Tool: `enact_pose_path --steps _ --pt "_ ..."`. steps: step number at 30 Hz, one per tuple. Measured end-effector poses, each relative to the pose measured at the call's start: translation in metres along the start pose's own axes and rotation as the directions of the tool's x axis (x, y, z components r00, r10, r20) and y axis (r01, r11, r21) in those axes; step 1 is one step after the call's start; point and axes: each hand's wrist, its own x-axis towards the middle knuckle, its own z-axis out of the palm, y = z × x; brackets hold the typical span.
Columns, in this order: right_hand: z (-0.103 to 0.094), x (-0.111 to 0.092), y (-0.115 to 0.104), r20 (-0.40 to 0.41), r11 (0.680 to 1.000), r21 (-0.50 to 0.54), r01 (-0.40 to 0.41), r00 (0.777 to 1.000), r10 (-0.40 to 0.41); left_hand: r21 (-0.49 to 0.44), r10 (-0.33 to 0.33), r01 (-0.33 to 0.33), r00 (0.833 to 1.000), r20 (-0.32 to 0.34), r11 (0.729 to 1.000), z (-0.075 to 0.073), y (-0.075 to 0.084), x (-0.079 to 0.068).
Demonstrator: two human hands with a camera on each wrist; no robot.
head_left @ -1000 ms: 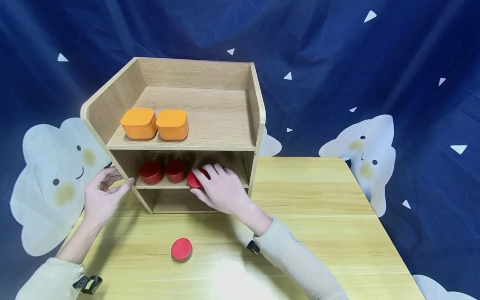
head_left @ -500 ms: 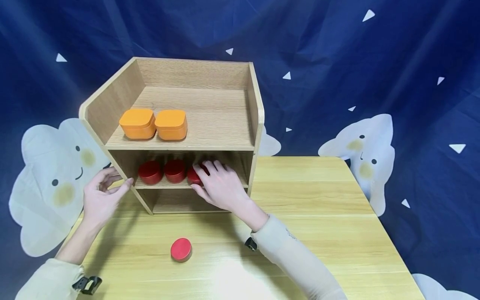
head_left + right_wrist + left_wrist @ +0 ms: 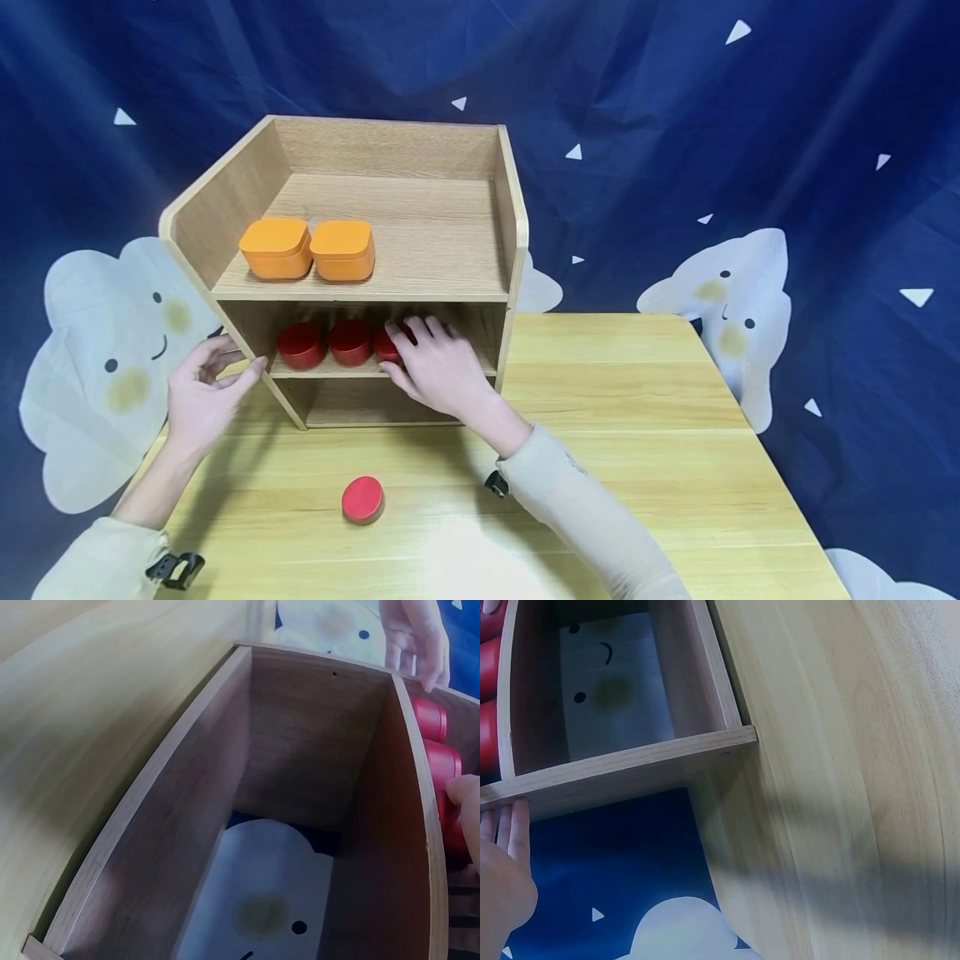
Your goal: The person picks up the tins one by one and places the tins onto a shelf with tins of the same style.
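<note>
A wooden shelf unit point(image 3: 427, 217) stands on the table. On its middle board, three round red tins line up: a left tin point(image 3: 302, 345), a centre tin point(image 3: 350, 342) and a right tin point(image 3: 386, 348). My right hand point(image 3: 444, 371) holds the right tin, thumb at its front and fingers over the top; part of the tin is hidden. With its thumb at the front edge and fingers along the outer face, my left hand point(image 3: 202, 398) touches the shelf's left side panel point(image 3: 615, 769). Another red tin point(image 3: 363, 500) lies on the table in front.
Two orange rounded boxes point(image 3: 276, 248) sit side by side at the left of the top board. Below the tins is a lower compartment point(image 3: 300, 712). The table point(image 3: 615, 417) extends to the right, and a blue curtain point(image 3: 637, 100) hangs behind.
My right hand has shifted the right tin slightly back and its fingers have moved a little over it. My left hand stays against the side panel.
</note>
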Motion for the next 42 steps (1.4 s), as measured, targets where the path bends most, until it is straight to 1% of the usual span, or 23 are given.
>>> enact_pose_path --steps 4,8,11,15,23,27,30,33,36,42 --pt "0.001 0.000 0.001 0.000 1.000 -0.008 -0.004 1.000 0.004 0.011 0.011 -0.011 1.000 0.008 1.000 0.000 -0.002 0.000" --pt "0.000 -0.001 0.001 0.010 1.000 -0.020 -0.004 1.000 0.004 0.008 -0.009 0.009 1.000 -0.003 1.000 0.001 -0.001 0.000" --pt "-0.001 -0.002 0.000 0.018 1.000 -0.011 -0.003 1.000 0.003 0.005 -0.028 0.028 1.000 -0.014 1.000 0.001 0.000 0.000" --pt "-0.005 -0.005 -0.001 0.018 1.000 0.000 0.006 1.000 -0.006 -0.005 -0.030 0.030 0.999 -0.016 1.000 0.001 0.000 -0.001" --pt "-0.022 -0.011 -0.006 0.030 0.999 0.024 0.028 0.999 -0.029 -0.024 -0.014 0.014 1.000 -0.008 1.000 0.001 0.000 -0.001" --pt "-0.032 -0.015 -0.010 0.034 0.998 0.034 0.044 0.998 -0.045 -0.056 -0.010 0.010 1.000 -0.001 0.998 0.002 0.000 -0.001" --pt "-0.039 -0.018 -0.014 0.021 0.998 0.021 0.061 0.998 -0.062 -0.064 -0.008 0.008 1.000 0.002 0.998 0.002 0.000 -0.002" --pt "-0.044 -0.023 -0.020 0.001 0.997 0.007 0.083 0.997 -0.083 -0.051 -0.008 0.009 1.000 0.002 0.999 0.002 0.000 -0.002" --pt "-0.049 -0.027 -0.025 -0.009 0.995 0.007 0.096 0.995 -0.096 -0.047 -0.013 0.013 1.000 -0.001 0.999 0.002 -0.001 -0.002" --pt "-0.053 -0.036 -0.034 0.016 0.991 0.052 0.121 0.992 -0.122 -0.064 -0.025 0.024 1.000 -0.008 0.998 0.002 -0.001 0.000"
